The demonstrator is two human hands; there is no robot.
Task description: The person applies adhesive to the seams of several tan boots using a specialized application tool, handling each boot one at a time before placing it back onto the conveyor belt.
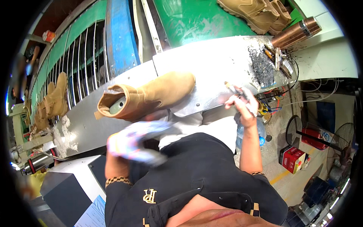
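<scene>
A tan ankle boot lies on the metal bench, its opening turned left and its toe right. Inside the opening shows a pale green shoe last with a round hole. My left hand, in a pale patterned glove, is over my lap below the boot, touching nothing I can see. It is smeared by motion, but thumb and fingers look apart. Over the bench's near edge, right of the toe, my right hand pinches a slim tool with a tan tip; its exact kind is unclear. White material covers part of that hand.
Small tools lie by a dark, crusted patch at the bench's right end, beside a copper-coloured flask. More boots stand on the green surface and the left rack. Cables hang below the bench's right end.
</scene>
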